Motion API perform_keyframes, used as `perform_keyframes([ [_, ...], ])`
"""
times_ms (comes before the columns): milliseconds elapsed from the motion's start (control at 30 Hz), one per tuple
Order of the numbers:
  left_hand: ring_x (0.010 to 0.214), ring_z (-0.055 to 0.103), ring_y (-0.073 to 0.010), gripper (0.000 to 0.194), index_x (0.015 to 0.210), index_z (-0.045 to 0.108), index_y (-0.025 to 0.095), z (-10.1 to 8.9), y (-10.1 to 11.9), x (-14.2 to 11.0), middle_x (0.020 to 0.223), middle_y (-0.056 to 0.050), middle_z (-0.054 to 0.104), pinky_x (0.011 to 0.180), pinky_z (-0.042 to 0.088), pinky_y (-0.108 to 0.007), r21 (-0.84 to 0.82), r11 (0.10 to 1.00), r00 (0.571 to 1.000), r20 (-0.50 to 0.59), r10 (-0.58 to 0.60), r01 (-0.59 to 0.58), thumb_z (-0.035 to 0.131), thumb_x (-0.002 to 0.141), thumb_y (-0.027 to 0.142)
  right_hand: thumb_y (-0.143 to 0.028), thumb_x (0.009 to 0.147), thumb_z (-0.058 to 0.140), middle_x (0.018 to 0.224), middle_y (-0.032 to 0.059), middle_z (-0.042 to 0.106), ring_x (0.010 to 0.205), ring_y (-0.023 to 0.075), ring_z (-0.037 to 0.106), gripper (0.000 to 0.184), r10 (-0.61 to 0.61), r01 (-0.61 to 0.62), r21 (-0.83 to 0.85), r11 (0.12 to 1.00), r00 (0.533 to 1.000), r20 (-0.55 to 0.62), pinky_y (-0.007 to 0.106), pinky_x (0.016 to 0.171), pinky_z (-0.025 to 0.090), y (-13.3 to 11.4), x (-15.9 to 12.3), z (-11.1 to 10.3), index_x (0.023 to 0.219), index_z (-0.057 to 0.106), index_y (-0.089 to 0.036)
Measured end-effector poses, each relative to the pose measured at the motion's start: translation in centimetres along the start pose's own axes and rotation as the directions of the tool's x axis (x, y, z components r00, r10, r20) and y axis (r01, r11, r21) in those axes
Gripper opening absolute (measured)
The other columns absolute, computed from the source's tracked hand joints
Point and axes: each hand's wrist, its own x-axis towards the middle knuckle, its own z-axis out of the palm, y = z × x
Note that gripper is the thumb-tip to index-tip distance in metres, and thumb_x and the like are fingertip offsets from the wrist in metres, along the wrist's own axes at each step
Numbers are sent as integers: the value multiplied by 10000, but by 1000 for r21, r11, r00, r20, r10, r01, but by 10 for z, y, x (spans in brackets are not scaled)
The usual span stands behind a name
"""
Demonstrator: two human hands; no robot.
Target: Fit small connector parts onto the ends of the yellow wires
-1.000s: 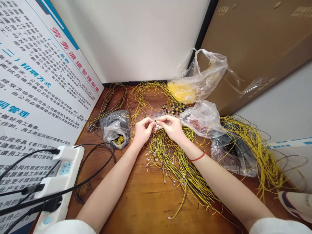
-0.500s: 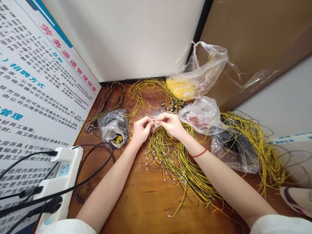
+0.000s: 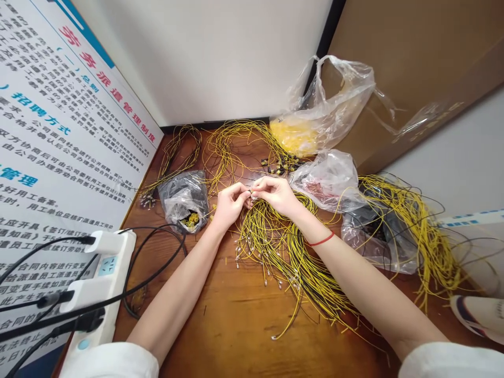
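My left hand (image 3: 231, 203) and my right hand (image 3: 279, 195) meet fingertip to fingertip above the wooden table, each closed in a pinch. Between them is a small dark-and-yellow piece (image 3: 250, 192), mostly covered by the fingers and too small to name. Under my right hand and forearm lies a thick bundle of yellow and black wires (image 3: 311, 268), with small whitish tips fanned toward me. Just beyond my fingers, several small black-and-yellow parts (image 3: 281, 165) sit at the ends of more wires (image 3: 232, 142). Left of my left hand, an open plastic bag (image 3: 183, 191) holds small yellow-and-black pieces (image 3: 191, 219).
A clear bag with yellow pieces (image 3: 295, 137) stands at the back, and a bag with reddish contents (image 3: 321, 184) lies before it. More wires (image 3: 429, 241) drape over a bag at right. A power strip (image 3: 114, 283) with black cables borders the left side.
The view has shifted slightly, so the table items sit a little higher in the picture. Both hands keep their pinch at nearly the same spot over the wires.
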Motion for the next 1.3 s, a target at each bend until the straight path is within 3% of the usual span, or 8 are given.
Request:
perform_keyframes([
  [333, 531, 644, -129, 406, 749, 581, 147, 0, 0, 2, 623, 1, 642, 545, 567, -259, -120, 989, 996, 19, -82, 83, 715, 698, 527, -324, 656, 777, 833, 40, 713, 783, 149, 655, 202, 37, -37, 0, 999, 998, -53, 346, 785, 538, -2, -1, -2, 777, 721, -171],
  [467, 514, 635, -119, 421, 745, 587, 142, 0, 0, 2, 598, 13, 621, 532, 563, -245, -130, 988, 996, 22, -85, 87, 728, 678, 534, -292, 642, 785, 779, 29, 710, 744, 144, 659, 179, 25, -23, 24, 999, 995, -92, 331, 757, 545, -1, -1, 1, 754, 718, -170],
  [700, 519, 621, -117, 355, 777, 603, 143, 1, -1, 2, 606, 12, 630, 529, 548, -243, -115, 993, 1000, 2, -31, 31, 707, 715, 477, -309, 631, 794, 799, 25, 709, 747, 141, 661, 244, 79, -74, 56, 996, 993, -84, 336, 770, 547, -1, -1, 2, 809, 702, -170],
  [933, 558, 632, -137, 191, 761, 635, 153, 1, -4, 0, 615, 6, 651, 576, 548, -270, -10, 1000, 998, -59, 19, -19, 652, 757, 343, -267, 672, 755, 755, 10, 671, 718, 127, 628, 129, -1, 1, 5, 1000, 997, -78, 303, 726, 525, 0, -1, 1, 738, 700, -171],
  [1100, 553, 629, -137, 140, 731, 653, 158, 1, -3, -1, 606, 8, 654, 571, 536, -263, 54, 997, 994, -93, 63, -58, 644, 749, 296, -293, 655, 767, 770, 12, 677, 748, 135, 626, 152, 35, -33, 25, 999, 997, -62, 316, 751, 518, 1, 1, 0, 722, 692, -179],
  [1300, 560, 648, -147, 147, 729, 648, 158, 2, -1, 0, 621, 3, 661, 578, 554, -277, -7, 1000, 995, -98, 15, -15, 649, 727, 305, -353, 638, 781, 768, 5, 688, 742, 137, 638, 210, 85, -81, 63, 995, 995, -52, 332, 767, 533, -1, 2, -1, 730, 685, -191],
])
